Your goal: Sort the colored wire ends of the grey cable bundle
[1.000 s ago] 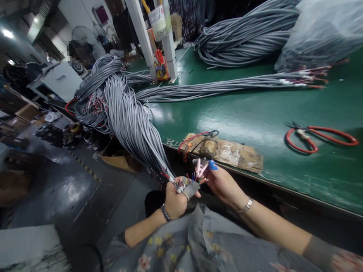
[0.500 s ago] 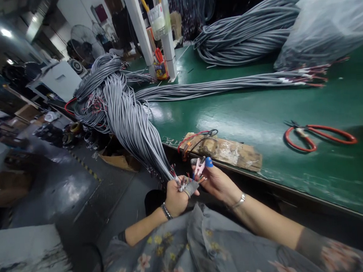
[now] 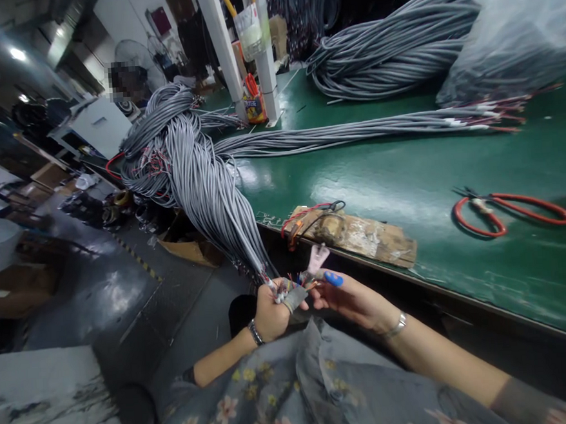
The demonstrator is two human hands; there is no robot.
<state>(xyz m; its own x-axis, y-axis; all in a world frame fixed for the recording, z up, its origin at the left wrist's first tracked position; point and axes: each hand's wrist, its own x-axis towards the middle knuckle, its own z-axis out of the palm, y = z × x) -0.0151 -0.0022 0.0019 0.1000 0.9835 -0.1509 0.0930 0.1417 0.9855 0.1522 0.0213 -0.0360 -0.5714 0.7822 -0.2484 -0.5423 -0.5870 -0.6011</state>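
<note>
two bare hands work just off the near edge of the counter (image 3: 420, 163), low in the view. the left hand (image 3: 272, 313) has its grip clenched around the ends of several grey cables (image 3: 208, 185), its thumb wrapped in grey tape; thin coloured wires (image 3: 313, 285) fan out past that thumb. the right hand (image 3: 354, 297) meets them from the other side, fingers bent at the wire tips and blue tape on the thumb. a pale pink forked piece (image 3: 318, 258) sticks up at its fingertips, but whether its grip is closed on that piece or on a wire, i cannot tell. the grey cables run from the left hand up over the counter's left end, where they pile in a thick heap. on the counter, a worn wooden board (image 3: 377, 241) lies along the near edge, just beyond the right hand. red-handled pliers (image 3: 510, 212) rest toward the right end, well apart from both hands. a longer row of cables (image 3: 345, 133) stretches behind, and a coiled bundle (image 3: 393, 52) partly under clear plastic (image 3: 527, 33) lies near the far edge.
</note>
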